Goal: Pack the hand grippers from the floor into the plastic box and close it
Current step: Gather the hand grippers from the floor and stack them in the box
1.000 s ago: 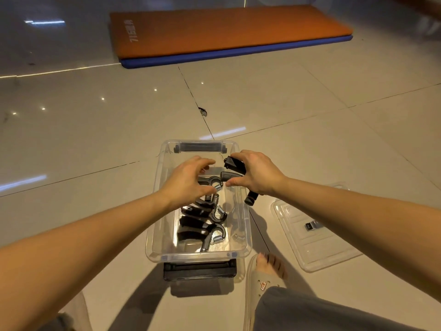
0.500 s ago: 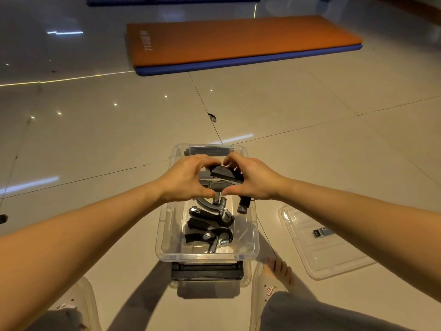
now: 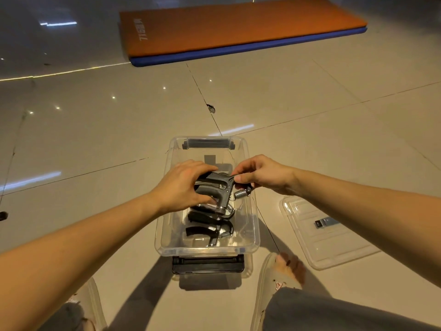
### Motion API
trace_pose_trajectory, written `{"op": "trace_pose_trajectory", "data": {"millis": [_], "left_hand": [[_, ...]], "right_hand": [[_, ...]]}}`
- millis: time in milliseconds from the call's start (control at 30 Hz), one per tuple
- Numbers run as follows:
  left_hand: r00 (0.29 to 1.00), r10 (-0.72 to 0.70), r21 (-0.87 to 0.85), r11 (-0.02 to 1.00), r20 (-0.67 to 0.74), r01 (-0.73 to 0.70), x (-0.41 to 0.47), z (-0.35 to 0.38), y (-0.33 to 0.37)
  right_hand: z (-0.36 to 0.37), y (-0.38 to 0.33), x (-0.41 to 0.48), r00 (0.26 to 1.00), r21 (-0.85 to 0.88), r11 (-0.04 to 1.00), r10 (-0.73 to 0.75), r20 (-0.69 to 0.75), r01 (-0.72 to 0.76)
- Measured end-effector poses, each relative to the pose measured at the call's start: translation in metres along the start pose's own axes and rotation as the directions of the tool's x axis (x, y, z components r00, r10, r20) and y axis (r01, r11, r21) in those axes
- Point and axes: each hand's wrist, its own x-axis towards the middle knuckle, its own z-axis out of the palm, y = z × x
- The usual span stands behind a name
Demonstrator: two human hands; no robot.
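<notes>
A clear plastic box (image 3: 252,237) stands open on the tiled floor between my feet. Several black and grey hand grippers (image 3: 210,225) lie stacked inside it. Over the middle of the box my left hand (image 3: 183,187) grips the handles of one grey hand gripper (image 3: 214,187). My right hand (image 3: 260,174) pinches the same gripper at its top end, beside its metal spring (image 3: 240,194). The held gripper sits just above the others. The box's clear lid (image 3: 322,237) lies flat on the floor to the right.
An orange and blue exercise mat (image 3: 238,27) lies on the floor far ahead. A black latch flap (image 3: 208,263) hangs at the box's near end. My slippered feet (image 3: 281,275) flank the box. A small dark object (image 3: 2,215) is at the left edge.
Both hands have drawn together on one hand gripper and turned it, so its spring now shows below my right hand. The view has shifted slightly.
</notes>
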Motion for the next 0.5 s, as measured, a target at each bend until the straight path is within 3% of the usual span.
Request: {"op": "trace_pose_trajectory", "data": {"millis": [200, 367, 433, 500], "left_hand": [[0.989, 0.041, 0.037, 0.998, 0.141, -0.046, -0.013, 0.003, 0.0], [0.994, 0.041, 0.06, 0.997, 0.098, -0.047, -0.017, 0.004, 0.002], [0.995, 0.059, 0.121, 0.99, 0.084, -0.068, -0.013, 0.003, 0.001], [0.996, 0.037, 0.149, 0.988, 0.086, -0.05, -0.011, 0.004, -0.001]], "right_hand": [[0.008, 0.014, -0.006, 1.0, -0.012, 1.0, -0.01, -0.02, 0.01], [0.022, 0.016, -0.006, 0.999, 0.022, 1.0, 0.019, -0.036, -0.018], [0.022, 0.012, -0.005, 0.999, -0.03, 1.0, 0.001, -0.043, -0.002], [0.018, 0.01, -0.002, 0.989, -0.241, 0.97, -0.075, -0.13, 0.042]]}}
